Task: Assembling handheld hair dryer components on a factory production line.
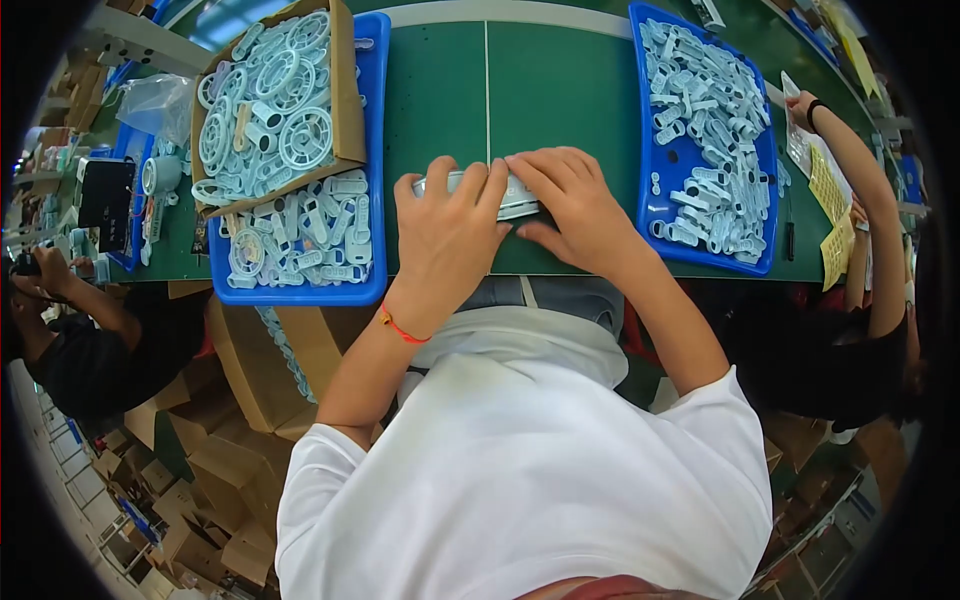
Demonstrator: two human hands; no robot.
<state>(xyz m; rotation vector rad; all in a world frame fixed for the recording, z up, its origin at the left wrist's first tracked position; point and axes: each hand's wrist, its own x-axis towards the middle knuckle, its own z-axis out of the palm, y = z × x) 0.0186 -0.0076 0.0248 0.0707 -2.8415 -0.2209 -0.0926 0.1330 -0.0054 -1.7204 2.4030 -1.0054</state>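
Note:
Close to the front edge of the green table, both my hands are closed around one pale whitish plastic part (518, 200). My left hand (447, 225) covers its left side with the fingers bent over the top. Gripping the right end is my right hand (572, 205), thumb below and fingers above. Most of the part is hidden under the fingers, so its exact kind does not show. A red string bracelet circles my left wrist.
A cardboard box (349, 90) of pale plastic rings and parts stands on a blue tray (300, 296) at left. Another blue tray (655, 150) at right holds many small pale parts. Co-workers sit on both sides; one at right handles yellow sheets (838, 250). Cardboard boxes (235, 465) lie below left.

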